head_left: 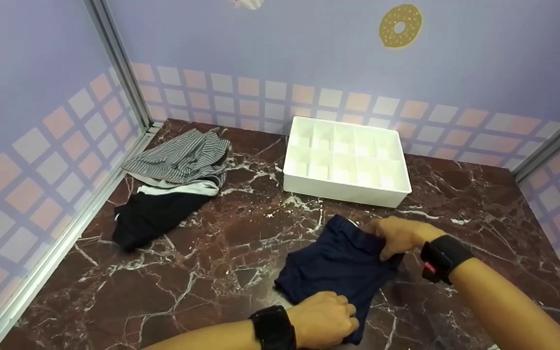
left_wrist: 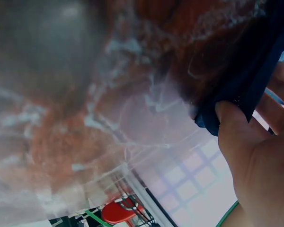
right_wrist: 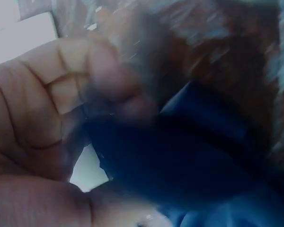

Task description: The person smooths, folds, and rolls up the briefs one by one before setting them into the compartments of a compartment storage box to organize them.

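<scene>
A pair of navy shorts (head_left: 338,262) lies on the marble-patterned surface in front of the person, its waistband toward the white box. The left hand (head_left: 323,318) is at the near leg opening. In the left wrist view, its thumb and fingers pinch the hem of the navy shorts (left_wrist: 246,85). At the right end of the waistband, the right hand (head_left: 401,236) holds the cloth. Blurred in the right wrist view, the navy fabric (right_wrist: 170,161) sits between that hand's thumb and fingers.
Behind the shorts stands a white box (head_left: 348,188) divided into several compartments, near the back wall. To the left lies a pile with grey striped cloth (head_left: 183,158), a white piece (head_left: 183,188) and a black garment (head_left: 156,218). Patterned walls (head_left: 260,48) enclose the back and sides.
</scene>
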### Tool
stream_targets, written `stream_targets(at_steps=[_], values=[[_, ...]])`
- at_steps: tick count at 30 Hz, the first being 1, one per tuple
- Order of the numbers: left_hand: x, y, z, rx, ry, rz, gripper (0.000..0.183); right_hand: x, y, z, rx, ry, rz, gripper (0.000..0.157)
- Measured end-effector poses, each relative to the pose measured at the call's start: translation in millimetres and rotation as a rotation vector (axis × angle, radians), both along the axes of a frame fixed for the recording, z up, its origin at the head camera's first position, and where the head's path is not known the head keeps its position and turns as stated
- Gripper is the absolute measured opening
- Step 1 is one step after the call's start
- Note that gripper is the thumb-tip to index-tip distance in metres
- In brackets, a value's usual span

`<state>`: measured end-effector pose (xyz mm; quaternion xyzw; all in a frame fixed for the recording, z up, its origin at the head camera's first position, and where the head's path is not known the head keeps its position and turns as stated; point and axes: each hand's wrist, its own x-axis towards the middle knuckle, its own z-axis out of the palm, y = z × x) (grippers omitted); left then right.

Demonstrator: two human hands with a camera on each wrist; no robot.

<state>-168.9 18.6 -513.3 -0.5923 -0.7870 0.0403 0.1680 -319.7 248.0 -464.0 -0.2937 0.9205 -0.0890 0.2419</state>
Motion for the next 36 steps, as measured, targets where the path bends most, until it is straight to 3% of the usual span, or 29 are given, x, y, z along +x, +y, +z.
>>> stream_targets(at_steps=[4, 9, 15, 18, 21, 23, 25, 27, 29, 31, 33, 36], values=[[1.8, 4, 1.1, 0.026, -0.006, 0.017, 0.010, -5.4, -6, 6.3, -0.087, 0.105, 0.036, 0.050], [3.6, 12, 1.5, 0.057, -0.064, 0.061, 0.011, -7.3, -8, 6.9, -0.115, 0.147, 0.068, 0.044], [6.9, 20, -1.5, 0.127, 0.015, 0.139, 0.013, -13.4, -15, 1.9, -0.234, 0.231, 0.057, 0.039], [9.6, 25, -4.1, 0.174, 0.067, 0.163, 0.016, -14.9, -20, -6.1, -0.206, 0.330, 0.072, 0.040], [12.0, 30, -9.1, 0.172, 0.087, 0.138, 0.016, -12.8, -21, -16.2, -0.100, 0.427, 0.099, 0.042], [13.6, 32, -12.8, 0.135, 0.061, 0.107, 0.015, -9.5, -18, -23.3, -0.051, 0.476, 0.109, 0.046], [15.2, 30, -13.8, 0.087, -0.025, 0.093, 0.015, -6.7, -16, -28.1, -0.037, 0.517, 0.116, 0.054], [16.5, 24, -11.8, 0.059, -0.078, 0.107, 0.016, -5.4, -17, -29.3, -0.079, 0.554, 0.131, 0.062], [16.8, 14, -7.2, 0.055, -0.097, 0.151, 0.017, -6.2, -21, -28.6, -0.147, 0.605, 0.160, 0.066], [15.4, 1, -1.8, 0.065, -0.062, 0.217, 0.016, -7.0, -29, -27.9, -0.197, 0.656, 0.211, 0.064], [12.6, -13, 2.4, 0.079, -0.022, 0.317, 0.019, -7.1, -38, -28.3, -0.206, 0.693, 0.284, 0.063], [7.2, -29, 6.0, 0.087, -0.026, 0.487, 0.025, -4.5, -49, -32.4, -0.147, 0.685, 0.402, 0.065]])
